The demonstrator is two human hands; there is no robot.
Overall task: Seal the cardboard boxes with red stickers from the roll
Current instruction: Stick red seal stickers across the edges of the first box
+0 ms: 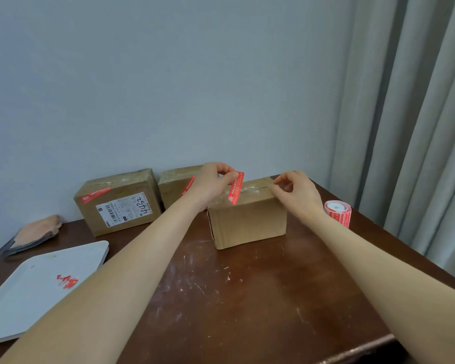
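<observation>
Three cardboard boxes stand at the back of the brown table. The nearest box (248,223) is in the middle. My left hand (212,183) pinches the top of a red sticker (236,187) that hangs over this box's top seam. My right hand (297,193) hovers with curled fingers at the box's top right corner; whether it touches the box is unclear. The left box (118,203) carries a red sticker and a white shipping label. The box behind (175,187) also bears a red sticker. The sticker roll (338,210) stands to the right, behind my right wrist.
A white tray (37,287) with red sticker scraps lies at the front left. A folded cloth item (34,233) rests at the far left. Grey curtains (418,114) hang on the right. The table (247,298) edge runs along the front right.
</observation>
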